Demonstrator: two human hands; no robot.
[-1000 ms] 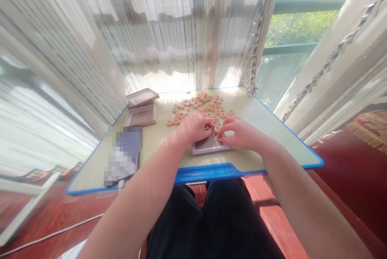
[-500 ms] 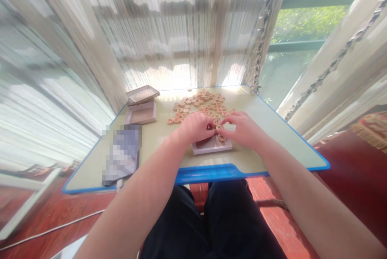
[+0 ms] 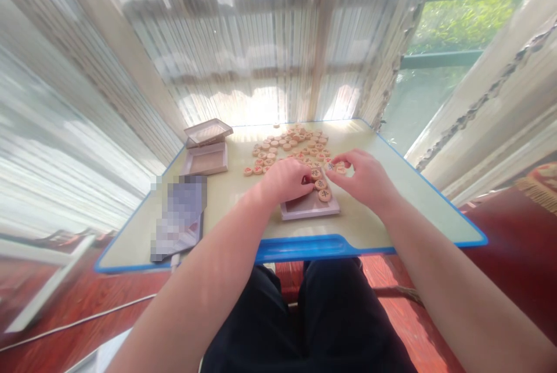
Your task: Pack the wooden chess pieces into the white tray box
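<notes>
Several round wooden chess pieces (image 3: 290, 144) lie scattered on a pale table (image 3: 391, 210) with a blue rim. A shallow grey tray (image 3: 310, 206) sits in front of me with three pieces (image 3: 322, 189) along its far right side. My left hand (image 3: 287, 180) rests at the tray's far edge, fingers curled against a piece (image 3: 315, 174). My right hand (image 3: 368, 178) is just beyond the tray's right corner, thumb and fingers pinched on a piece (image 3: 339, 168) from the pile.
Two more grey trays (image 3: 205, 152) are stacked at the table's far left. A blurred booklet (image 3: 179, 216) lies at the near left. Sheer curtains (image 3: 243, 42) hang close behind the table. My dark-trousered legs (image 3: 313, 321) are under the near edge.
My right hand has left the tray and moved away to the pile, leaving pieces in the tray. The left hand has stayed at the tray's far edge.
</notes>
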